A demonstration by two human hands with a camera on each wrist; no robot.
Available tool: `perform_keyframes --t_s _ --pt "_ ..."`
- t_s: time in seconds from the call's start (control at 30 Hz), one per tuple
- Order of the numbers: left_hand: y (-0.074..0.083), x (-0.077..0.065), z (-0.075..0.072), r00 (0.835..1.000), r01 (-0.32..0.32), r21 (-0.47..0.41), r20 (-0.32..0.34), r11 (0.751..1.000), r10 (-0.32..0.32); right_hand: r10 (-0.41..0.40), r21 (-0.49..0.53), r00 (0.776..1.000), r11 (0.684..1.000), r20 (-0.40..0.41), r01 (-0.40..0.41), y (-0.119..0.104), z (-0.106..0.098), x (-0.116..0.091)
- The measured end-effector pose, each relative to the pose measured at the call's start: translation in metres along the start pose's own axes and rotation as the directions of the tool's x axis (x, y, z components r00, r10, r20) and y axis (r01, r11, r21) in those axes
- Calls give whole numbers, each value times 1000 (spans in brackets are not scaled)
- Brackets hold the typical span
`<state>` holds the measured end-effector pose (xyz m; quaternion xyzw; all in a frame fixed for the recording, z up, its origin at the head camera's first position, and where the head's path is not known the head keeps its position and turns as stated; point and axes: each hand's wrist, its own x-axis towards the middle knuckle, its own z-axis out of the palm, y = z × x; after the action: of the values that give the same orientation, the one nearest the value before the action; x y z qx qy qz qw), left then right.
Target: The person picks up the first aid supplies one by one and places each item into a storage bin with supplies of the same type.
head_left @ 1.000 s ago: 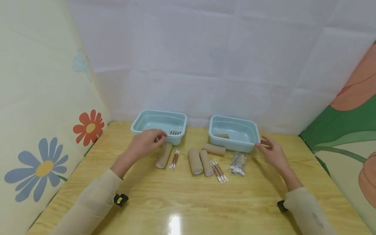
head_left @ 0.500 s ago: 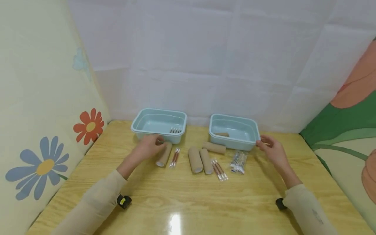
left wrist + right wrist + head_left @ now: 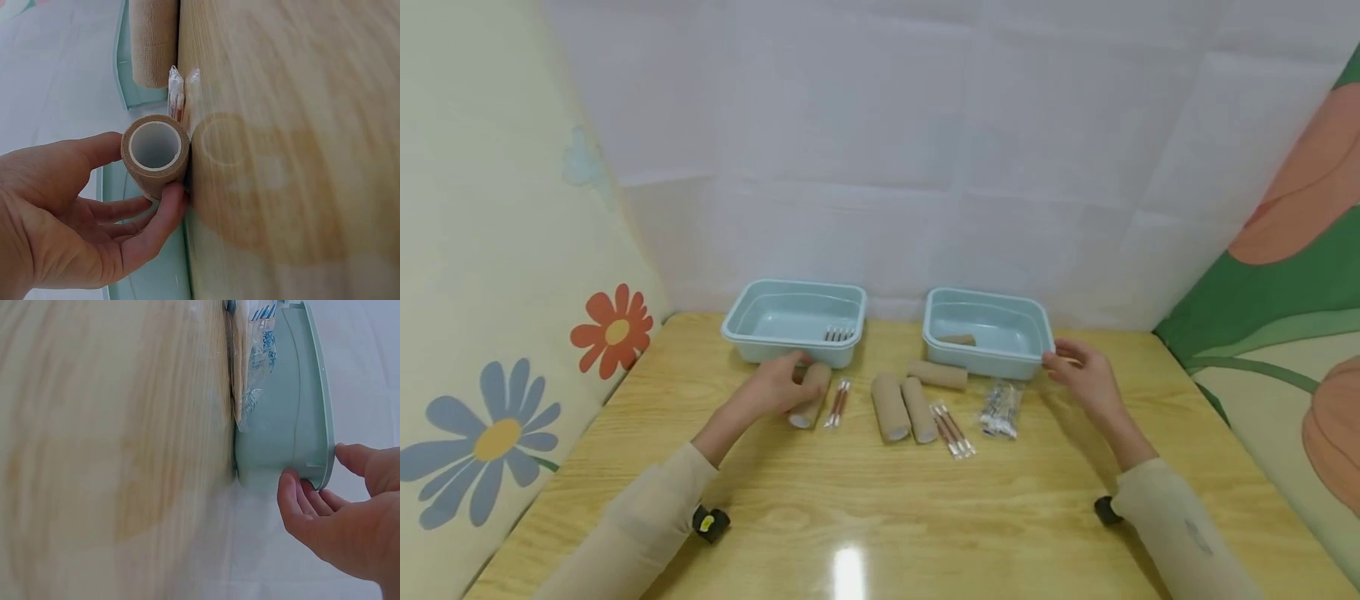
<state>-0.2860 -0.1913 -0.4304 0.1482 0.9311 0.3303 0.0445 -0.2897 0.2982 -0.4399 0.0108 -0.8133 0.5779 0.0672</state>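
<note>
My left hand (image 3: 771, 390) holds a tan bandage roll (image 3: 817, 387) lying on the table before the left basin. In the left wrist view the thumb is on one side of the roll (image 3: 150, 185) and the fingers bend round the other; its hollow white core faces the camera. At the right, my right hand (image 3: 1084, 382) pinches the corner rim of the right light-blue basin (image 3: 985, 363). The right wrist view shows the thumb at the outer rim of this basin (image 3: 275, 447) and the fingertips under it.
The left basin (image 3: 775, 352) contains white-tipped swabs (image 3: 838, 334); a tan roll (image 3: 957, 340) lies in the right one. Between the hands are three more rolls (image 3: 890, 408), two packs of brown-stemmed swabs (image 3: 837, 404) and a clear pouch (image 3: 1000, 408). A white sheet (image 3: 880, 233) hangs behind.
My left hand has come down from the left basin's front rim to the bandage roll and taken hold of it. The right hand stays at the right basin's corner. The head view shifted slightly.
</note>
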Motion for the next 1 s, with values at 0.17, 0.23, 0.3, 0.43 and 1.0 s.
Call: perform_keyframes --t_s 0.17,0.23,0.3,0.43,1.0 --pt "1 1 0 1000 21 -19 14 1000 -20 -1 -8 1000 1000 1 1 -3 -2 2" --pt "2 2 -1 999 24 -20 22 1000 -23 -3 -15 1000 1000 -1 3 -3 -3 2" --pt "3 3 -1 999 24 -18 27 1000 -23 -4 -23 1000 1000 -2 4 -4 -4 2" --pt "8 3 -2 1000 5 -36 28 999 -4 -4 -35 1000 999 1 4 -5 -4 1" --pt "34 -3 -14 997 -70 -41 27 997 71 0 -26 1000 1000 -10 0 2 3 6"
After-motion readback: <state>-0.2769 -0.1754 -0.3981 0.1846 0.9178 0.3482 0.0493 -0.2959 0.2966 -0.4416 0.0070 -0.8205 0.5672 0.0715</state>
